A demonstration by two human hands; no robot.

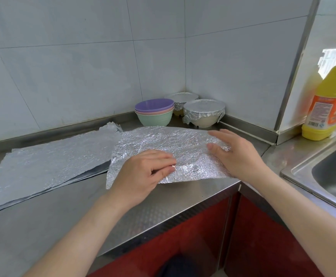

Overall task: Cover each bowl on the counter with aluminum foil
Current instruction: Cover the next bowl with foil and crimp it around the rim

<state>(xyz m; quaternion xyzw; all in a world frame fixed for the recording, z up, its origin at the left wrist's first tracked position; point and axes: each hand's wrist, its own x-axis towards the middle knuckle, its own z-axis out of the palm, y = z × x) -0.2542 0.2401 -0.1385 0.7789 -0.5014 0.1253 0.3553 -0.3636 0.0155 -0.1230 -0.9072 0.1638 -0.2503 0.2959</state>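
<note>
A crinkled sheet of aluminum foil point(163, 144) lies draped over a bowl near the counter's front edge; only a sliver of the bowl's rim point(174, 182) shows beneath it. My left hand point(143, 172) rests on the foil's near side with fingers curled, pinching the sheet. My right hand point(237, 154) lies on the foil's right side, fingers straight. In the back corner stand two foil-covered bowls point(204, 112) point(182, 100) and a stack of uncovered bowls point(154, 111), purple on top, then pink, then green.
More foil sheets point(49, 166) lie flat on the steel counter point(63, 212) to the left. A yellow detergent bottle point(329, 104) stands at the right beside the sink point(335, 176). Tiled walls close the corner behind. Red cabinet fronts point(253, 236) lie below.
</note>
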